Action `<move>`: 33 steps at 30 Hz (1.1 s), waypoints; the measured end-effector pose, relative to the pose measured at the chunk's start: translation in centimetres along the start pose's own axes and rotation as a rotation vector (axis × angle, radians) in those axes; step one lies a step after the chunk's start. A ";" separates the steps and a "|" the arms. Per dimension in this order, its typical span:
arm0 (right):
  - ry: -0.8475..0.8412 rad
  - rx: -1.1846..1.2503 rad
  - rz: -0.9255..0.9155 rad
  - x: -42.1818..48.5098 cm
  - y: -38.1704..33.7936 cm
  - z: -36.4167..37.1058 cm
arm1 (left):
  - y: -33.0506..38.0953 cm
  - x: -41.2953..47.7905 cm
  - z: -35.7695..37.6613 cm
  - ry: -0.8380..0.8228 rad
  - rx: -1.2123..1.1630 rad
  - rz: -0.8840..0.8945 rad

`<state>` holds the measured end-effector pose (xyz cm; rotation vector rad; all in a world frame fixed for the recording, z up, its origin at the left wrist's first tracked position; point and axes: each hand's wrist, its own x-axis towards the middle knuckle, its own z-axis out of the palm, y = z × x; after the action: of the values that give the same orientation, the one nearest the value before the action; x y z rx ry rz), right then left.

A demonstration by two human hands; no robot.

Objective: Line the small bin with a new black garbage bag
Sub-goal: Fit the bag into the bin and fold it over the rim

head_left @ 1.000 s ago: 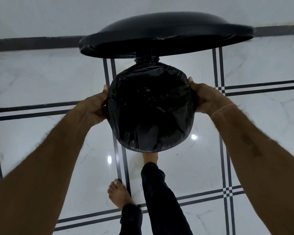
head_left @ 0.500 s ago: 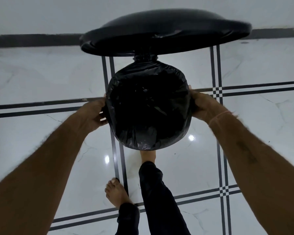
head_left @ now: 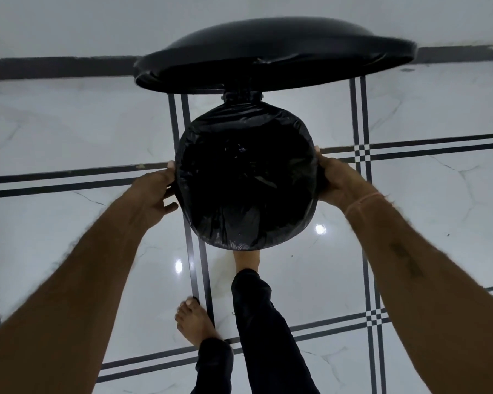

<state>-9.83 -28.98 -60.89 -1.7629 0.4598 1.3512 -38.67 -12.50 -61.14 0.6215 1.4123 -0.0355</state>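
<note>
left hand (head_left: 151, 191), right hand (head_left: 336, 180) on bag (head_left: 239, 231)

The floor (head_left: 410, 223) is glossy white marble crossed by paired dark stripes. A small bin (head_left: 239, 245) stands on it. One bare foot (head_left: 195, 322) rests flat nearby, the other foot (head_left: 245, 260) at the bin's base.

- Garbage bag (head_left: 245, 194), centre of frame: glossy black, with faint grey highlights on its creases.
- Lid (head_left: 273, 55), upper centre: plain black.
- Floor (head_left: 69, 123): white marble tiles with thin grey veins, crossed by paired black stripes; small black-and-white checks at the crossings on the right.
- Trousers (head_left: 262, 322), lower centre: black.
- Wrist thread (head_left: 365, 201), right of centre: pale pink-orange.
</note>
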 end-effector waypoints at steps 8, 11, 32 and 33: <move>-0.040 -0.157 -0.116 -1.6 0.7 -0.6 | -1.1 -1.1 1.0 0.045 -0.003 0.147; -0.020 0.004 -0.049 -1.4 0.7 0.0 | -1.2 -1.0 1.4 0.067 -0.071 0.118; 0.121 0.390 0.033 -2.7 6.9 -1.4 | -7.8 -1.2 2.4 0.102 -0.655 -0.013; 0.099 0.378 0.045 -2.9 7.2 -1.5 | -7.5 -2.3 2.9 0.129 -0.667 0.002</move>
<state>-15.10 -34.93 -60.97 -1.5159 0.7606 1.1229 -39.38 -20.85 -61.79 0.0706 1.4371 0.4679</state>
